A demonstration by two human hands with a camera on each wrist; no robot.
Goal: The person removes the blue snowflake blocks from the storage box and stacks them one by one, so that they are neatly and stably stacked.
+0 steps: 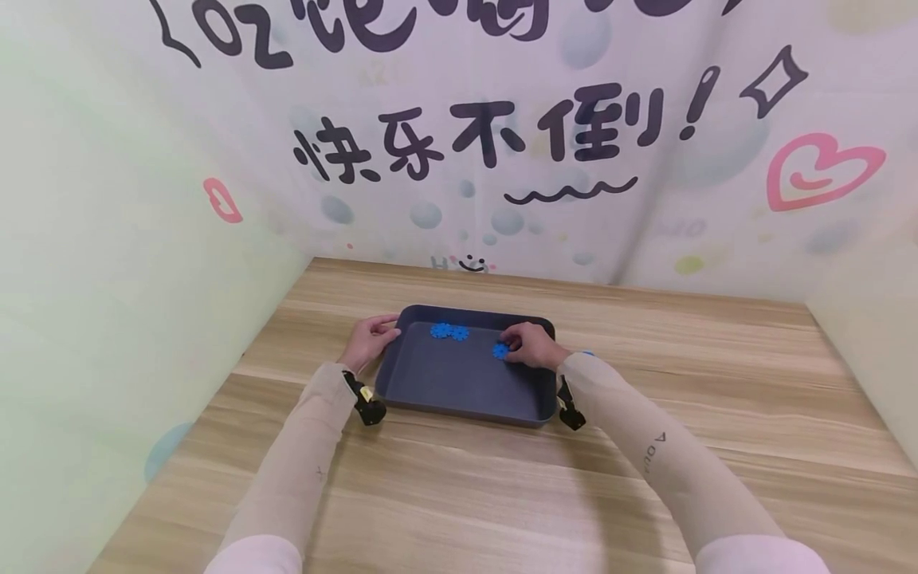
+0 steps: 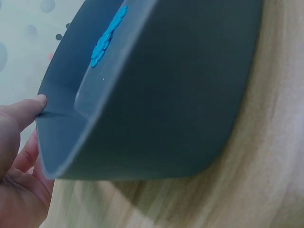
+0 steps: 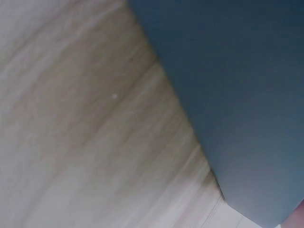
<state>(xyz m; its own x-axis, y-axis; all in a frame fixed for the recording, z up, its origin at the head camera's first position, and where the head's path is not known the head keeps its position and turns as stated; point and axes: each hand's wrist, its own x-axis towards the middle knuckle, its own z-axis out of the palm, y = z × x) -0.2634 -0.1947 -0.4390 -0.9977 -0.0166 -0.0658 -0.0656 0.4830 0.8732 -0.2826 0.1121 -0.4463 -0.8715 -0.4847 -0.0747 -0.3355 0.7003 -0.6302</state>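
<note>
A dark grey rectangular tray [image 1: 459, 391] rests on the wooden table. My left hand [image 1: 367, 341] grips its left rim; in the left wrist view the thumb [image 2: 35, 104] lies over the inner wall with the fingers outside. Two blue snowflake discs [image 1: 449, 331] lie side by side near the tray's back wall. Over the tray's right part, my right hand [image 1: 532, 345] pinches another blue snowflake disc [image 1: 500, 351] between thumb and fingers. The right wrist view shows mostly the tray's outer wall [image 3: 228, 95], with only a sliver of the hand.
A bit of something blue [image 1: 588, 352] peeks out behind the right sleeve, outside the tray. The wooden table [image 1: 459, 494] runs back to a printed fabric wall [image 1: 430, 215], with pale side walls at left and right.
</note>
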